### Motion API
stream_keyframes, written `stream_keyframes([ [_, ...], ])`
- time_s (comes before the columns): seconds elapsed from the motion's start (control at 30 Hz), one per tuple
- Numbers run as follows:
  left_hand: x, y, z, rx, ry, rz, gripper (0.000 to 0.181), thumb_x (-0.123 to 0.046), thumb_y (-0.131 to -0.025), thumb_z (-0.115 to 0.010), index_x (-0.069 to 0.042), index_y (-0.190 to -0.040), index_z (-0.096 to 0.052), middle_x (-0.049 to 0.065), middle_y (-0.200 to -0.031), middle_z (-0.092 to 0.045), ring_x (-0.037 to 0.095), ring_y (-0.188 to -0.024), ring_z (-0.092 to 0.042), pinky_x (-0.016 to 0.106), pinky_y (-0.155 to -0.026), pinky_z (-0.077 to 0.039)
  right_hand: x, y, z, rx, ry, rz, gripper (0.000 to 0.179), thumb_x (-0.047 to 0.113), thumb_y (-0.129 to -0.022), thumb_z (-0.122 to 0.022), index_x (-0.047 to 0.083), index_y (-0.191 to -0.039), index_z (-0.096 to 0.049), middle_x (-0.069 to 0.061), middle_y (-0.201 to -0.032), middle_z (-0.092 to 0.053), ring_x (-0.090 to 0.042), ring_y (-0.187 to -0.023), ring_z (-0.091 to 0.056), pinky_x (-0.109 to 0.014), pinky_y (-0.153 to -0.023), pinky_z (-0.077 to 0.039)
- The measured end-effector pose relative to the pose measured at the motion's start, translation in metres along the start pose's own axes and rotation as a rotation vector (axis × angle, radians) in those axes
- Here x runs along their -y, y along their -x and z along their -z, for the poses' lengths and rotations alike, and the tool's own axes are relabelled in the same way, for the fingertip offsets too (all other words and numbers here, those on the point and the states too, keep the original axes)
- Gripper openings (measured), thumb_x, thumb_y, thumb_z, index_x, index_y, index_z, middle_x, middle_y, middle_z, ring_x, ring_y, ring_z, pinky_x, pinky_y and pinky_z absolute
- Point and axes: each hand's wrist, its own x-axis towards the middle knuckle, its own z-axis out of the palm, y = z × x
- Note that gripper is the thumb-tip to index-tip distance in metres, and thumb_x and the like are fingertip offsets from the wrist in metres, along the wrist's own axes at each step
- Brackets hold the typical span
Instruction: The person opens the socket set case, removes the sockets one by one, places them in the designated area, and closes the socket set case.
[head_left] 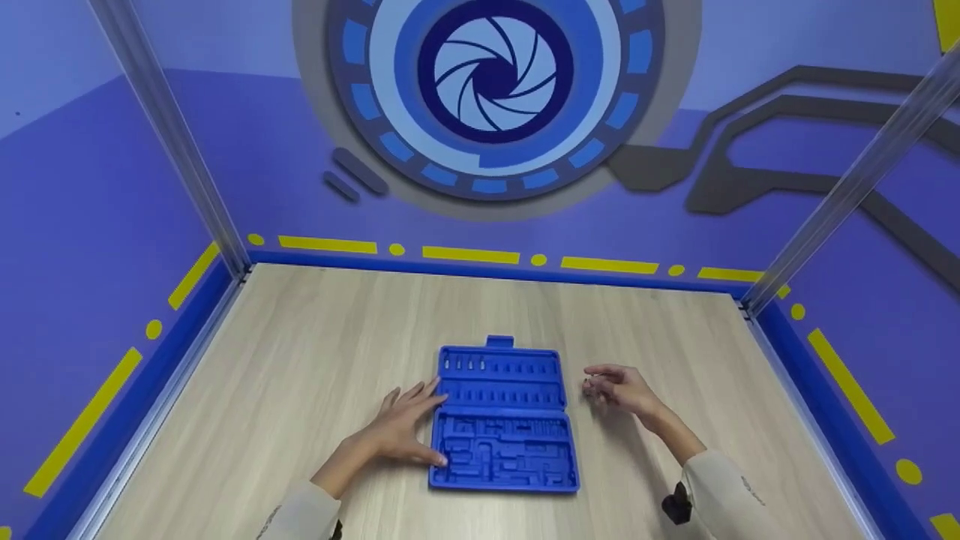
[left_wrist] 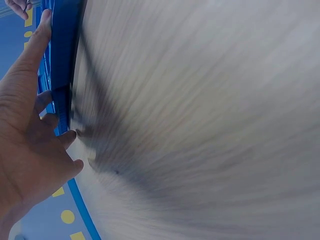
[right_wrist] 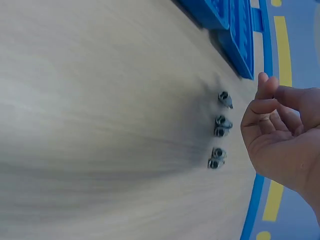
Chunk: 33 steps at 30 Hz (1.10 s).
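An open blue plastic tool case [head_left: 504, 454] lies on the wooden table, its moulded slots facing up. Several small metal sockets [head_left: 471, 364] stand in the upper row of its lid. Along the case's left side rests my left hand [head_left: 401, 427], fingers spread and the thumb on the lower tray's edge. To the right of the case my right hand [head_left: 621, 390] is raised over the table, thumb and index finger together on a small metal socket, mostly hidden by the fingers. Below this hand, several loose sockets [right_wrist: 220, 125] stand in a line in the right wrist view.
The wooden table [head_left: 337, 322] is bounded by blue panels with yellow markings. Metal posts [head_left: 176, 142] rise at the back corners. A latch tab [head_left: 500, 341] sticks out from the far edge of the case.
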Motion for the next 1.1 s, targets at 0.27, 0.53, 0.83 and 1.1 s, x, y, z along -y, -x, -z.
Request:
stream_keyframes([
  [0.27,0.001,0.001,0.000,-0.002,0.000,-0.006,0.111,-0.056,-0.070,-0.089,-0.009,-0.157,-0.038,0.019,-0.171,-0.018,0.050,-0.155,-0.017,0.075,-0.121,-0.005,-0.007,0.007,0.020,-0.041,-0.044,-0.005,0.043,0.006,-0.106,-0.052,-0.022,-0.138,-0.044,-0.008,-0.105,-0.075,-0.003,-0.078,-0.068,-0.023,-0.074,-0.060],
  [0.53,0.001,0.000,0.000,-0.008,-0.007,-0.020,0.112,-0.055,-0.070,-0.089,-0.007,-0.157,-0.038,0.020,-0.170,-0.018,0.051,-0.155,-0.018,0.076,-0.120,-0.006,-0.015,0.014,0.036,-0.018,-0.150,0.004,0.051,0.001,-0.105,-0.050,-0.023,-0.146,-0.029,-0.015,-0.116,-0.075,-0.009,-0.096,-0.075,-0.026,-0.090,-0.061],
  [0.83,0.000,0.000,0.000,-0.005,0.006,-0.019,0.111,-0.054,-0.071,-0.090,-0.005,-0.156,-0.039,0.022,-0.170,-0.019,0.051,-0.155,-0.019,0.077,-0.120,-0.007,-0.020,0.019,0.050,-0.086,-0.073,-0.054,0.057,0.007,-0.104,-0.057,-0.015,-0.150,-0.032,-0.009,-0.114,-0.076,-0.011,-0.090,-0.075,-0.029,-0.078,-0.063],
  [1.1,0.002,0.000,0.000,-0.010,-0.005,-0.025,0.111,-0.056,-0.071,-0.089,-0.007,-0.157,-0.039,0.020,-0.170,-0.018,0.050,-0.155,-0.018,0.076,-0.120,-0.007,-0.031,0.022,0.052,-0.240,0.208,-0.037,0.044,0.005,-0.100,-0.062,-0.014,-0.138,-0.051,-0.018,-0.097,-0.072,-0.012,-0.073,-0.067,-0.021,-0.059,-0.056],
])
